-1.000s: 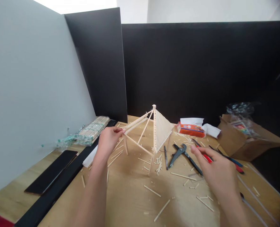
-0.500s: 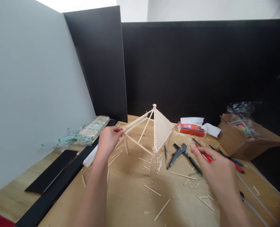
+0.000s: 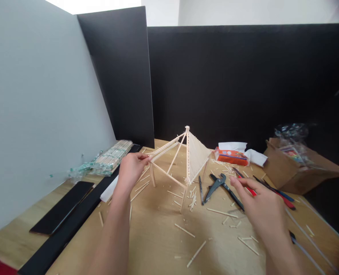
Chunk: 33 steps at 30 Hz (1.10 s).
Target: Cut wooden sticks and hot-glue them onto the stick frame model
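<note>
A small pavilion-like frame of thin wooden sticks (image 3: pixel 175 178) stands on legs mid-table, its roof rising to a peak. The right roof face (image 3: pixel 197 156) is covered with sticks laid side by side; on the left slope only a few sticks (image 3: pixel 164 149) lie along the lower edge. My left hand (image 3: pixel 133 170) pinches the ends of those sticks at the frame's left corner. Apart from the frame, my right hand (image 3: pixel 261 204) hovers over the table's right side, thumb and fingertips pressed together. Whatever may be between them is too small to make out.
Pliers (image 3: pixel 215 189) and red-handled tools (image 3: pixel 249 187) lie right of the frame. Behind are an orange tissue pack (image 3: pixel 231 156) and a cardboard box (image 3: pixel 295 168). Bundled sticks (image 3: pixel 112 157) and a black phone-like slab (image 3: pixel 62 207) lie left. Stick offcuts (image 3: pixel 196 254) litter the wooden table.
</note>
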Tool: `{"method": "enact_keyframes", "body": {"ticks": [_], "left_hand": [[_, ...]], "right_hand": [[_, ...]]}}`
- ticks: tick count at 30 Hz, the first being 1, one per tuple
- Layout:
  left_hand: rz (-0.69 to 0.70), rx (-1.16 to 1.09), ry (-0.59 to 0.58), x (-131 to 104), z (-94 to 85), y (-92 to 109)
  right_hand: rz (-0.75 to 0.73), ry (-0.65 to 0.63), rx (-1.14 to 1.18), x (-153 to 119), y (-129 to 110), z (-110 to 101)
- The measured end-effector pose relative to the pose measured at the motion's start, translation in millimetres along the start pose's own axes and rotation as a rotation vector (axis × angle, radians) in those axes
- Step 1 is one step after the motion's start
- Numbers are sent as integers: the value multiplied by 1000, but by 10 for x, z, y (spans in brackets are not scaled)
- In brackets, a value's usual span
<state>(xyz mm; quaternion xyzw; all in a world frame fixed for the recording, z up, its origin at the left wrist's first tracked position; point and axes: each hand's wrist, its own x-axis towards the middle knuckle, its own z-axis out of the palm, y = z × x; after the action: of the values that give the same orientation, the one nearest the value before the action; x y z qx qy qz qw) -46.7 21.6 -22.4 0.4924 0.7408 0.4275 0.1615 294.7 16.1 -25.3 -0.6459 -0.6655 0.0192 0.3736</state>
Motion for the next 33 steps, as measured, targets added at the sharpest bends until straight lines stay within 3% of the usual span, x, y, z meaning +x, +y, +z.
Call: {"method": "enact_keyframes", "body": {"ticks": [13,17,20,23,28,33], "left_hand": [[-36,-80,-43,-24,-24,51],[-38,-88,-41,-25,-20,59],[-37,-86,-40,-30,-23,61],[-31,-89,-55,-30,-35,50],[-29,-94,-104,-29,-71,11],[-36,-95,-157,-38,-114,5]], "right_hand": [[-22,-61,-32,-9,-34,-10],[-21,-264,42,-49,-82,27],[-75,-461,159,-117,-221,98],[-122,-563,202,-207,-398,218],[-155,-587,183,-314,-545,435],[-170,-571,175,-299,-528,484]]}}
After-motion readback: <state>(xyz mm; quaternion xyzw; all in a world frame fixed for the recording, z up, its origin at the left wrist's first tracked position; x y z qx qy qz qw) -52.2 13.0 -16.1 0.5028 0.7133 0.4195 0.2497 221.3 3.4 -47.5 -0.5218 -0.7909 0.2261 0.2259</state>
